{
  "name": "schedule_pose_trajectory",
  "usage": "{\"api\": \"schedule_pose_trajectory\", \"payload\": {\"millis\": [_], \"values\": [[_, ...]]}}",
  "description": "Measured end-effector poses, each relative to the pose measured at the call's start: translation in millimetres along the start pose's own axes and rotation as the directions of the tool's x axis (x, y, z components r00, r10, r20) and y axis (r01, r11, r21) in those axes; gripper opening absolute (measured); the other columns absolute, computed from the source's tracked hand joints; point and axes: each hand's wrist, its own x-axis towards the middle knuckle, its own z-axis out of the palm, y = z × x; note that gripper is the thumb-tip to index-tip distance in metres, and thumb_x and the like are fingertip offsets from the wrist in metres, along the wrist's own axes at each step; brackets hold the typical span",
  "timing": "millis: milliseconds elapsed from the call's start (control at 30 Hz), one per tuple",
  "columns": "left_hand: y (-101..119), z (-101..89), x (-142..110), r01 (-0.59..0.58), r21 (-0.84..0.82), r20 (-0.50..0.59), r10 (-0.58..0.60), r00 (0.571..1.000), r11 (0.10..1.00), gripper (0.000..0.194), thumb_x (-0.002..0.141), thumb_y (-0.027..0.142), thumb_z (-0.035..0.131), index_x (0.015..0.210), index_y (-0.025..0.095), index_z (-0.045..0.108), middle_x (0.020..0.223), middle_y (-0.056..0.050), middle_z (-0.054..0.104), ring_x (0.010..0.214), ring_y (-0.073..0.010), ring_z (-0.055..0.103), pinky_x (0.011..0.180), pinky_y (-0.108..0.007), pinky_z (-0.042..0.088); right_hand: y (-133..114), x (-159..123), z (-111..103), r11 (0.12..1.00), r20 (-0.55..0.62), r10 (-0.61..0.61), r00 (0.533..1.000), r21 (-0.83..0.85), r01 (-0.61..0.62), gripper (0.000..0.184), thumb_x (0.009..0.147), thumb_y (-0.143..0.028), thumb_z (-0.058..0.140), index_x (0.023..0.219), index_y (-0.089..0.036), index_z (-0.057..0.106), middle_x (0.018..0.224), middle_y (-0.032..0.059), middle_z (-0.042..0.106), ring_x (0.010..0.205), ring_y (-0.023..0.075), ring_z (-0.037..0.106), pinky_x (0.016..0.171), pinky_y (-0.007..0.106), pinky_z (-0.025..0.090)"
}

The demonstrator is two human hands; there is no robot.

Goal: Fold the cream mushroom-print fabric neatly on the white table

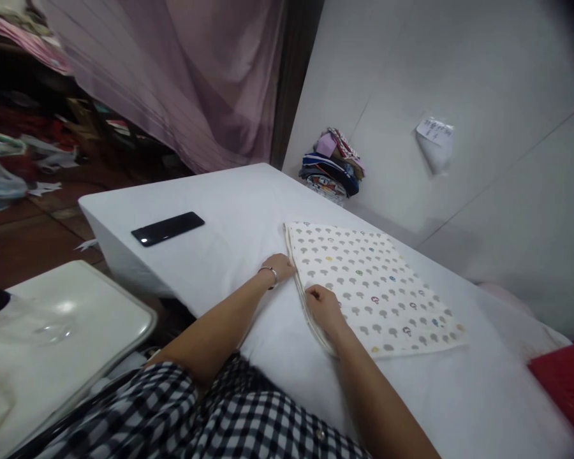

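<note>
A white cloth (363,287) printed with small grey and coloured mushroom-like shapes lies folded in layers on the white-covered table (229,197). My left hand (280,265), with a bracelet on its wrist, pinches the cloth's near left edge, where the layers show. Nearer to me, my right hand (323,307) is closed at the same edge, its thumb and fingertips together on the fabric. How much cloth sits between the fingers is partly hidden.
A black phone (168,229) lies on the table's left part. Folded clothes (332,162) are stacked by the wall. A white stool-like surface (76,331) stands at left, a red item (564,382) at right. A pink curtain (210,70) hangs behind.
</note>
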Motion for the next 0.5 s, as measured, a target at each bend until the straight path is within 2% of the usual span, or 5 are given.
{"api": "schedule_pose_trajectory", "payload": {"millis": [233,367,500], "values": [[3.4,2.1,-4.2,0.006,-0.008,-0.009,-0.006,1.000,1.000,0.019,0.068,0.033,0.057,0.062,0.017,0.065,0.070,-0.007,0.065,0.061,-0.0168,0.059,0.056,-0.025,0.045,-3.2,1.5,2.5,0.991,0.003,-0.044,0.999,-0.130,0.044,0.019,0.079,-0.020,0.042,0.078,-0.021,0.061,0.073,0.0006,0.062,0.067,0.0135,0.053,0.061,0.022,0.035],[3.2,1.4,-4.9,0.017,-0.034,0.004,-0.017,1.000,0.999,0.017,0.068,0.031,0.056,0.066,0.017,0.066,0.069,-0.007,0.064,0.058,-0.0166,0.058,0.052,-0.025,0.045,-4.9,2.6,3.5,0.987,0.028,-0.024,0.999,-0.161,0.028,0.013,0.079,-0.026,0.047,0.078,-0.021,0.059,0.068,-0.0008,0.059,0.063,0.0126,0.050,0.057,0.022,0.031],[1.3,2.2,-1.0,-0.002,-0.053,-0.006,0.001,1.000,0.999,0.015,0.066,0.029,0.058,0.066,0.016,0.065,0.070,-0.006,0.064,0.062,-0.0163,0.059,0.053,-0.024,0.046,-8.0,4.5,4.4,0.977,0.016,0.011,1.000,-0.213,-0.007,0.010,0.077,-0.025,0.049,0.078,-0.020,0.058,0.070,0.0000,0.060,0.064,0.0124,0.050,0.057,0.022,0.030]]}}
